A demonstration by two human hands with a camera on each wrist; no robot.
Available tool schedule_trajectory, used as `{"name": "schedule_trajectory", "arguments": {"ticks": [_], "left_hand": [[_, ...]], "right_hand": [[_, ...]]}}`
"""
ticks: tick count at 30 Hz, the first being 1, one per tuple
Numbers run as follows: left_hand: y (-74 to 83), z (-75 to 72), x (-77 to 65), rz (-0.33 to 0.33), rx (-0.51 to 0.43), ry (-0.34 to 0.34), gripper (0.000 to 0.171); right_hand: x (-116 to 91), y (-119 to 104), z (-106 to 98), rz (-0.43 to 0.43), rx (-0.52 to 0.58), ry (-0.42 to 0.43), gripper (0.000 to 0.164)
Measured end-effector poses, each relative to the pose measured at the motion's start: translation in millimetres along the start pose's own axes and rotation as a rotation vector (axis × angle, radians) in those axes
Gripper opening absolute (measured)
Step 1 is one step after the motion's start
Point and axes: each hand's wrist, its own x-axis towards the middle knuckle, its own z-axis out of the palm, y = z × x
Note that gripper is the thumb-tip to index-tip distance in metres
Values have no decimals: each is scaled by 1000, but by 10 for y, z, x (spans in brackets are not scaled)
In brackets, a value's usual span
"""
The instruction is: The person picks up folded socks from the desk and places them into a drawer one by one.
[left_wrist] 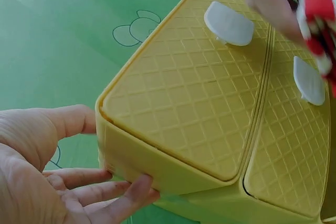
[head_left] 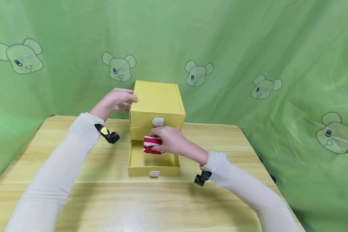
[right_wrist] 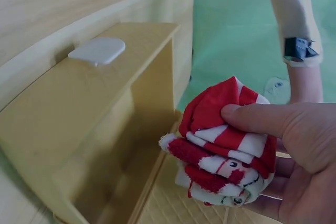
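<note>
Green fabric (head_left: 235, 38), printed with outlined bear-like heads, hangs beyond both hands and continues down past the right one. Pale wood-grained surface (head_left: 104, 209) stretches beneath the hands and back toward the person. Two light sleeves, the left sleeve (head_left: 43, 180) and the right sleeve (head_left: 240, 180), reach over it from the near side.

Between and just beyond the hands stands a yellow cabinet (head_left: 158, 96), its drawer fronts embossed with a diamond lattice. Its bottom drawer (head_left: 139, 170) is pulled out toward the person, below the right hand; the two drawers above it are pushed in.

The left hand (head_left: 116, 100) rests against the cabinet's near side to it, fingers spread and loosely extended, touching the side and the top edge without grasping anything. The right hand (head_left: 174, 141) hovers over the pulled-out drawer, thumb and fingers pinching a folded red-and-white cloth (right_wrist: 226, 150), which shows stripes, fuzzy trim and small dark marks. The cloth is held above the drawer's floor, to the left of the right hand.

A black device sits at each wrist: one left device (head_left: 107, 133), one right device (head_left: 202, 178). Smallest are the white tabs: an upper tab (head_left: 158, 121) and middle tab (left_wrist: 308, 81) beyond the right hand, and a lower tab (head_left: 154, 174) nearer the person.
</note>
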Motion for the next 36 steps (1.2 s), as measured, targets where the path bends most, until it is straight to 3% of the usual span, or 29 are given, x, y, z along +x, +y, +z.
{"name": "schedule_trajectory", "arguments": {"ticks": [6, 14, 19, 25, 36], "left_hand": [[-54, -15, 13, 36, 13, -14, 77], [-67, -13, 31, 28, 12, -4, 78], [-69, -23, 31, 28, 7, -19, 78], [-71, -14, 40, 24, 12, -9, 76], [-89, 4, 61, 8, -27, 11, 76]], "right_hand": [[210, -106, 163, -24, -82, -32, 31], [382, -182, 400, -62, -211, -60, 19], [451, -231, 525, -64, -237, -106, 16], [518, -255, 628, -50, -172, -210, 16], [557, -162, 650, 24, 174, -412, 27]]}}
